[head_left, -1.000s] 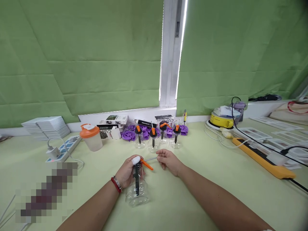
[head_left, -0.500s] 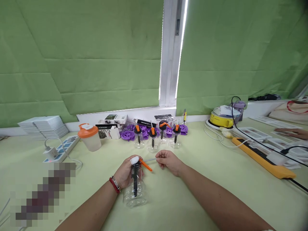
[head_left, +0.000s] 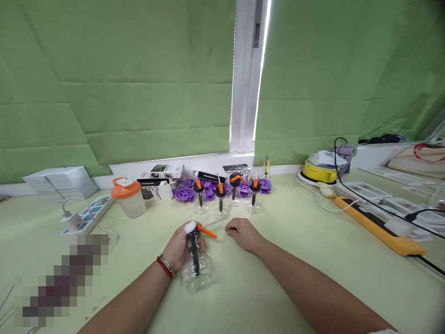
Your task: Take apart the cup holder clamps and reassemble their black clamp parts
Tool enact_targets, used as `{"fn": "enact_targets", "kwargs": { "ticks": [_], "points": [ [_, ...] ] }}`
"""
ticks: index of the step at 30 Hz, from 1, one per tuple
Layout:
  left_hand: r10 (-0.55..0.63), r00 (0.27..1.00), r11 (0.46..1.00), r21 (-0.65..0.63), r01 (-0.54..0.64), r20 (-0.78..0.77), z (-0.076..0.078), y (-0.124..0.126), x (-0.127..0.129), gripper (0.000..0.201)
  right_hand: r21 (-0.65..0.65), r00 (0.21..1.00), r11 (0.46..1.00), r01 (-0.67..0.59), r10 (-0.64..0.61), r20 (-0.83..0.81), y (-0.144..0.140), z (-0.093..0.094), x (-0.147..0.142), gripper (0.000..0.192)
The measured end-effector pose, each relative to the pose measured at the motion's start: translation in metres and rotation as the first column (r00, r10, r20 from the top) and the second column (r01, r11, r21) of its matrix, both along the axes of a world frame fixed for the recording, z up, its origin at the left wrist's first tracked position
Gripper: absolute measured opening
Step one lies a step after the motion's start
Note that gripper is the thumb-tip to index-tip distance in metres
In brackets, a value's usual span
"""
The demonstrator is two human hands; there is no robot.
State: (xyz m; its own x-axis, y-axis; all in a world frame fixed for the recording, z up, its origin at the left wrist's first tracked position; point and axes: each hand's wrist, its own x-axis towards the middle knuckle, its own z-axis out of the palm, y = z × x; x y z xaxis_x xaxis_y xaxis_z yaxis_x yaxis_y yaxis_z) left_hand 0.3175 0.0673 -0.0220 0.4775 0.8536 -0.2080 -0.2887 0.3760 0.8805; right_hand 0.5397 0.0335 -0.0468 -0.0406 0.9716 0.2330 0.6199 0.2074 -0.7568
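Gripping the neck of a clear bottle (head_left: 195, 269) that leans near the front middle of the worktop (head_left: 295, 260), the left hand (head_left: 179, 248) could let it roll, because the plastic looks smooth. The right hand (head_left: 243, 233) rests loosely curled and empty just beside the thin metal tube (head_left: 212, 224), which could bend. Four small bottles (head_left: 222, 199) stand behind; a cup with an orange lid (head_left: 128, 198) stands towards the back left.

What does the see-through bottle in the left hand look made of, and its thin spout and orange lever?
Clear round bottle: likely glossy plastic, transparent with highlights. Thin silvery spout: probably metal, judging by its shine. Orange lever: matte, opaque, likely moulded plastic. The left hand grips the bottle's neck.
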Motion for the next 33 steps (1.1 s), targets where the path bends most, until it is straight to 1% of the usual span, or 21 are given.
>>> {"fn": "enact_targets", "kwargs": {
  "ticks": [2, 4, 6, 8, 10, 13, 16, 20, 22, 24, 26, 27, 28, 29, 30, 31, 32, 33],
  "points": [
    [0.083, 0.996, 0.996, 0.007, -0.084, 0.029, 0.003, 0.000, 0.000, 0.024, 0.015, 0.988, 1.000, -0.024, 0.022, 0.151, 0.000, 0.000, -0.003, 0.017],
    [0.140, 0.989, 0.990, 0.002, -0.140, 0.056, 0.007, 0.000, 0.001, 0.025, 0.010, 0.980, 1.000, -0.012, 0.009, 0.197, 0.000, -0.002, -0.006, 0.018],
    [0.155, 0.985, 0.988, -0.011, -0.155, 0.077, 0.010, -0.001, 0.001, 0.026, 0.012, 0.985, 1.000, 0.004, -0.006, 0.174, 0.002, -0.004, -0.008, 0.018],
    [0.145, 0.986, 0.989, -0.010, -0.145, 0.081, 0.012, -0.003, 0.000, 0.024, 0.014, 0.992, 1.000, 0.020, -0.021, 0.121, 0.003, -0.006, -0.008, 0.018],
    [0.135, 0.988, 0.991, -0.002, -0.135, 0.073, 0.013, -0.004, -0.001, 0.022, 0.000, 0.994, 0.998, 0.065, -0.065, 0.088, 0.004, -0.007, -0.009, 0.018],
    [0.135, 0.988, 0.991, -0.005, -0.135, 0.071, 0.013, -0.004, -0.001, 0.021, 0.011, 0.984, 0.993, 0.120, -0.120, 0.132, 0.002, -0.005, -0.011, 0.015],
    [0.133, 0.988, 0.991, -0.030, -0.131, 0.075, 0.012, -0.003, -0.001, 0.022, 0.048, 0.979, 0.995, 0.093, -0.100, 0.178, 0.002, -0.003, -0.014, 0.010],
    [0.138, 0.988, 0.990, -0.031, -0.136, 0.068, 0.011, -0.002, -0.001, 0.023, 0.034, 0.983, 0.996, 0.080, -0.084, 0.165, 0.004, -0.006, -0.013, 0.007],
    [0.128, 0.989, 0.992, -0.003, -0.128, 0.071, 0.011, -0.002, -0.002, 0.023, 0.007, 0.993, 0.997, 0.083, -0.083, 0.088, 0.005, -0.006, -0.011, 0.013],
    [0.121, 0.991, 0.992, 0.028, -0.123, 0.063, 0.012, -0.001, -0.004, 0.024, -0.020, 0.992, 0.995, 0.101, -0.102, -0.069, 0.004, -0.004, -0.008, 0.020],
    [0.150, 0.987, 0.985, 0.074, -0.154, 0.055, 0.015, -0.003, -0.004, 0.026, -0.078, 0.959, 0.992, 0.103, -0.120, -0.255, -0.003, 0.005, -0.007, 0.025],
    [0.178, 0.982, 0.977, 0.106, -0.184, 0.063, 0.016, -0.004, -0.004, 0.027, -0.131, 0.932, 0.989, 0.069, -0.111, -0.344, -0.008, 0.011, -0.008, 0.031],
    [0.208, 0.975, 0.966, 0.140, -0.217, 0.080, 0.018, -0.007, -0.002, 0.029, -0.209, 0.895, 0.978, 0.003, -0.096, -0.436, -0.015, 0.017, -0.010, 0.040],
    [0.231, 0.968, 0.954, 0.173, -0.245, 0.101, 0.019, -0.009, 0.000, 0.030, -0.300, 0.842, 0.948, -0.105, -0.075, -0.534, -0.022, 0.024, -0.013, 0.047],
    [0.240, 0.964, 0.943, 0.207, -0.260, 0.116, 0.021, -0.013, 0.002, 0.031, -0.374, 0.777, 0.895, -0.244, -0.050, -0.628, -0.030, 0.030, -0.016, 0.052],
    [0.237, 0.964, 0.935, 0.242, -0.260, 0.120, 0.022, -0.016, 0.004, 0.033, -0.405, 0.701, 0.837, -0.368, -0.037, -0.712, -0.038, 0.035, -0.020, 0.055],
    [0.229, 0.967, 0.926, 0.282, -0.251, 0.110, 0.022, -0.019, 0.006, 0.033, -0.414, 0.639, 0.790, -0.452, -0.037, -0.768, -0.044, 0.040, -0.024, 0.056],
    [0.224, 0.971, 0.914, 0.328, -0.240, 0.085, 0.022, -0.022, 0.007, 0.033, -0.411, 0.601, 0.767, -0.492, -0.042, -0.798, -0.049, 0.042, -0.028, 0.054]
  ]
}}
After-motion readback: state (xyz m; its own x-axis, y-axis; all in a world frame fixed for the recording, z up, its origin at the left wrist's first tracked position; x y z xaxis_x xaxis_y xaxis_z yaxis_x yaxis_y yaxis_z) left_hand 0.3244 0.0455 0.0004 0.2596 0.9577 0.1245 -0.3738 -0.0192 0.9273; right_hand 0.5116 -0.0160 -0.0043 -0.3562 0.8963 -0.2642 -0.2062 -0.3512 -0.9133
